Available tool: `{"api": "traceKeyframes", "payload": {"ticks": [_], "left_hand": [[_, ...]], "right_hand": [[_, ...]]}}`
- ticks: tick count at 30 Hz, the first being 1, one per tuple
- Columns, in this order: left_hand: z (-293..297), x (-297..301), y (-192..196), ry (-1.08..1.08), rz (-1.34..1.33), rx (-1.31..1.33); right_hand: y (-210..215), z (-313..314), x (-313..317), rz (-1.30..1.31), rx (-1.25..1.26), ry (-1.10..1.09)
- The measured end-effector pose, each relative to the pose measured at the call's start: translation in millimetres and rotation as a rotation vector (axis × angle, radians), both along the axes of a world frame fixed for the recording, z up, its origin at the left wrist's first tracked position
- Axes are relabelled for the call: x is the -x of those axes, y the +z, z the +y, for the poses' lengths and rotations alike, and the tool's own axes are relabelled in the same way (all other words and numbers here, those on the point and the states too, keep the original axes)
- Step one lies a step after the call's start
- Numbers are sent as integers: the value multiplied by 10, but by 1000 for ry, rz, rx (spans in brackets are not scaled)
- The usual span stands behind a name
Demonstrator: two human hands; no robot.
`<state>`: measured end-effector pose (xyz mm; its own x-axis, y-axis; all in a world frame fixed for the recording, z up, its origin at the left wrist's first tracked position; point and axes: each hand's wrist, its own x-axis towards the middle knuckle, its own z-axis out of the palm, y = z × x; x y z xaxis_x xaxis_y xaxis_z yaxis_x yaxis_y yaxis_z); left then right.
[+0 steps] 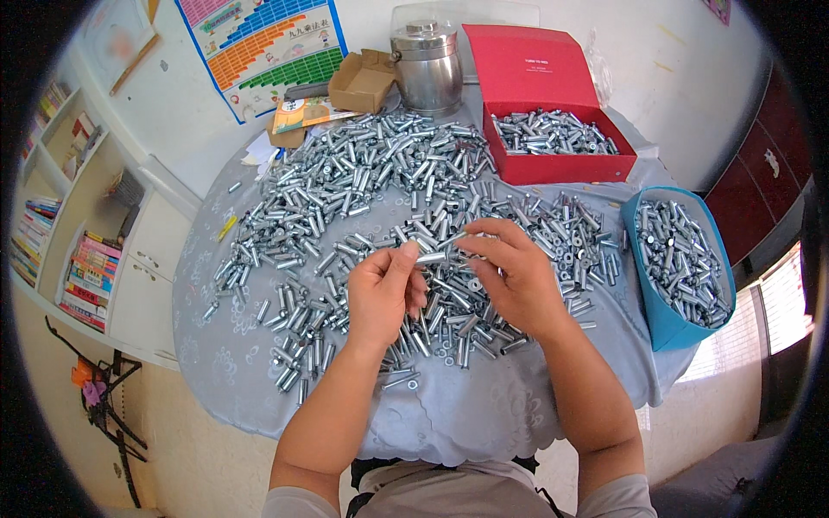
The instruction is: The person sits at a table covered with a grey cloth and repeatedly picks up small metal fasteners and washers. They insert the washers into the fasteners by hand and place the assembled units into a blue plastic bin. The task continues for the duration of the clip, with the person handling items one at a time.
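A big heap of short silver metal sleeves and bolts (363, 173) covers a table with a pale blue cloth (466, 414). My left hand (380, 293) pinches one silver sleeve (432, 257) by its left end, just above the heap. My right hand (514, 272) meets it from the right, fingertips closed on the same piece's other end. Small washers (413, 383) lie loose among the parts near my wrists.
A red box (561, 168) with its lid up holds more silver parts at the back right. A blue bin (665, 319), also full, hangs at the right table edge. A steel pot (427, 65) and small cardboard box (363, 82) stand behind. Bookshelves (78, 233) are at left.
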<state>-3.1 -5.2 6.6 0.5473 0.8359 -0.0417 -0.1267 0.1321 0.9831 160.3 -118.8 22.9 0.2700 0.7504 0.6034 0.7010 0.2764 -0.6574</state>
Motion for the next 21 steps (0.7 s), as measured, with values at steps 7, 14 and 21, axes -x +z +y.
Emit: {"api": "traceKeyframes", "payload": {"ticks": [7,14,21], "left_hand": [[-15,-60,-65,-10,-128,19],[-41,-58,-66,-125,-124,-61],[-7,-33,-87,-51,-35,-147]], "right_hand": [[-128,58,30,-41,36,4],[-68,29,51,134,131,16],[-91,22,-84,314,150,-94]]}}
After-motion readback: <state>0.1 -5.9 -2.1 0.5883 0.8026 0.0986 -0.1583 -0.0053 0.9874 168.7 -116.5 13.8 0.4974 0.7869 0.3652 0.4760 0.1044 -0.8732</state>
